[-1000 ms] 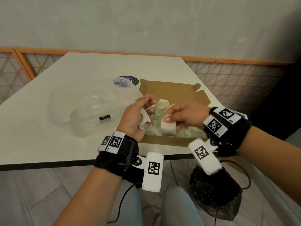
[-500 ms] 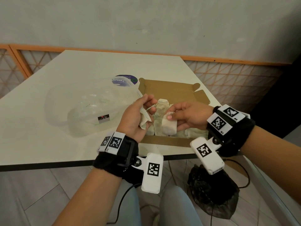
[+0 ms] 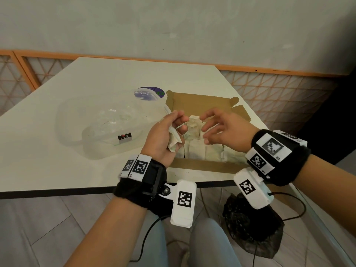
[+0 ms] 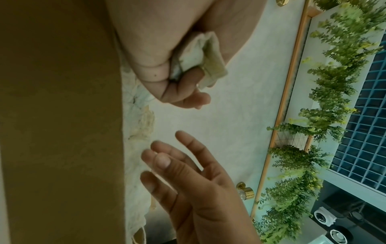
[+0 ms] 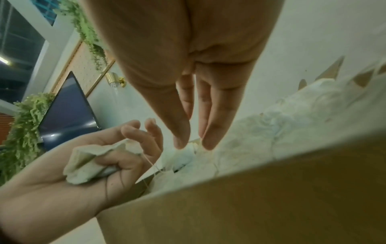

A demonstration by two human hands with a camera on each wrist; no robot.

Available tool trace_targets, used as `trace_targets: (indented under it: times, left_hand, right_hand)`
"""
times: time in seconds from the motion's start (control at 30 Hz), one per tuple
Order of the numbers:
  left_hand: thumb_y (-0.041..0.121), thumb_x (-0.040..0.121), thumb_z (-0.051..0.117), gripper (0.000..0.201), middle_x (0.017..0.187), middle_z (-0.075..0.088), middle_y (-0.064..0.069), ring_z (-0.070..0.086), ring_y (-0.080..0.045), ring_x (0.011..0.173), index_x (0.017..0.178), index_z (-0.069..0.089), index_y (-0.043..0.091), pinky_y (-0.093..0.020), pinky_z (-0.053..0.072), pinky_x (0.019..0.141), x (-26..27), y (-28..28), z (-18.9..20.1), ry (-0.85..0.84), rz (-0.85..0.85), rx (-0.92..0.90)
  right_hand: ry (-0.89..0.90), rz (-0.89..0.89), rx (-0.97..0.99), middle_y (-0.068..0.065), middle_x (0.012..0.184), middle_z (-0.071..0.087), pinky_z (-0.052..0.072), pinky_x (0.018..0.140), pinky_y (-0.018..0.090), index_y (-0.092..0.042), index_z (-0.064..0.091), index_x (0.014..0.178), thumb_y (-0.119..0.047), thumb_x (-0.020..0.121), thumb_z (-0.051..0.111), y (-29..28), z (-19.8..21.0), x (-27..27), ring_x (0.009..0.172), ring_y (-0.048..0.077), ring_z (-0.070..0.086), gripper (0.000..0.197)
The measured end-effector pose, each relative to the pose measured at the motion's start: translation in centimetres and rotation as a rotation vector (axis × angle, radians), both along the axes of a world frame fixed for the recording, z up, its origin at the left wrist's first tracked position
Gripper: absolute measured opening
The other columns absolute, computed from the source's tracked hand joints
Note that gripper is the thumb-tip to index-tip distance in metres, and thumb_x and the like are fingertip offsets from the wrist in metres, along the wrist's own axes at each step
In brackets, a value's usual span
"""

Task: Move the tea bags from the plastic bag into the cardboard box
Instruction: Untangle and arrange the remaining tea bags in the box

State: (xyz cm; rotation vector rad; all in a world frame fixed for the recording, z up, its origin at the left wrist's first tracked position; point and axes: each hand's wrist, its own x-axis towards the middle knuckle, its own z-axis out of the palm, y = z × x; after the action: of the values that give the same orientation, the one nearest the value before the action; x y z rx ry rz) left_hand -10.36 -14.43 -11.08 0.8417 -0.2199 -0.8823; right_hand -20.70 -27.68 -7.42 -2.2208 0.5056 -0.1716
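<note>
An open brown cardboard box (image 3: 204, 165) lies at the table's near edge, with a row of pale tea bags (image 3: 196, 151) packed along its front. My left hand (image 3: 165, 135) hovers over the box's left side and grips crumpled tea bags (image 3: 174, 140) against its palm with the lower fingers; they also show in the wrist views (image 4: 196, 54) (image 5: 85, 165). My right hand (image 3: 221, 130) hangs over the box with fingers spread, holding nothing (image 5: 192, 143). The clear plastic bag (image 3: 107, 122) lies flat on the table left of the box.
A round purple-labelled lid (image 3: 152, 93) lies behind the plastic bag. The white table (image 3: 48, 160) ends in a dark front edge. A black bag (image 3: 252, 228) sits on the floor below the right arm. An orange-framed lattice rail (image 3: 279, 89) runs behind the table.
My right hand let go of the tea bag it held; that bag now stands in the box's front row. The right hand rose and spread its fingers. The left hand kept its grip.
</note>
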Motion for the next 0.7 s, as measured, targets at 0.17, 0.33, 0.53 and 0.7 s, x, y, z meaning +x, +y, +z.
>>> trace_targets:
  times: [0.17,0.33,0.53,0.7]
  left_hand:
    - [0.026,0.097,0.05,0.015,0.078,0.062,0.005,0.054,-0.002,0.053,0.089,0.061,0.018,-0.013,0.035,0.04,0.1,0.0,0.0,-0.003,0.001,0.001]
    - [0.025,0.098,0.048,0.018,0.078,0.061,0.003,0.053,-0.003,0.053,0.089,0.061,0.017,-0.013,0.036,0.039,0.1,-0.1,-0.1,0.005,0.014,-0.006]
    - [0.025,0.098,0.047,0.019,0.079,0.061,0.003,0.053,-0.002,0.053,0.088,0.06,0.016,-0.013,0.036,0.037,0.1,-0.1,-0.1,0.025,0.014,-0.013]
    - [0.025,0.098,0.045,0.024,0.083,0.061,-0.004,0.06,-0.011,0.07,0.089,0.061,0.009,-0.017,0.047,0.051,0.0,-0.5,0.3,0.197,0.009,-0.093]
  right_hand:
    - [0.142,0.121,-0.243,-0.01,0.082,0.067,0.047,0.08,0.019,-0.023,0.071,0.088,-0.018,0.08,0.07,0.7,-0.8,-1.1,0.078,0.005,0.06,0.01]
    - [0.151,0.262,-0.247,-0.008,0.103,0.07,0.046,0.095,0.025,-0.025,0.072,0.099,-0.013,0.088,0.058,1.8,-1.8,-1.2,0.099,0.006,0.061,0.021]
    - [0.138,0.311,-0.274,-0.012,0.104,0.07,0.046,0.091,0.021,-0.028,0.069,0.108,-0.021,0.092,0.052,2.4,-2.4,-1.2,0.095,0.003,0.061,0.024]
    - [-0.218,-0.018,-0.079,0.0,0.083,0.069,0.054,0.078,0.035,-0.02,0.068,0.09,-0.024,0.086,0.063,2.0,-0.7,-1.4,0.077,0.019,0.064,0.008]
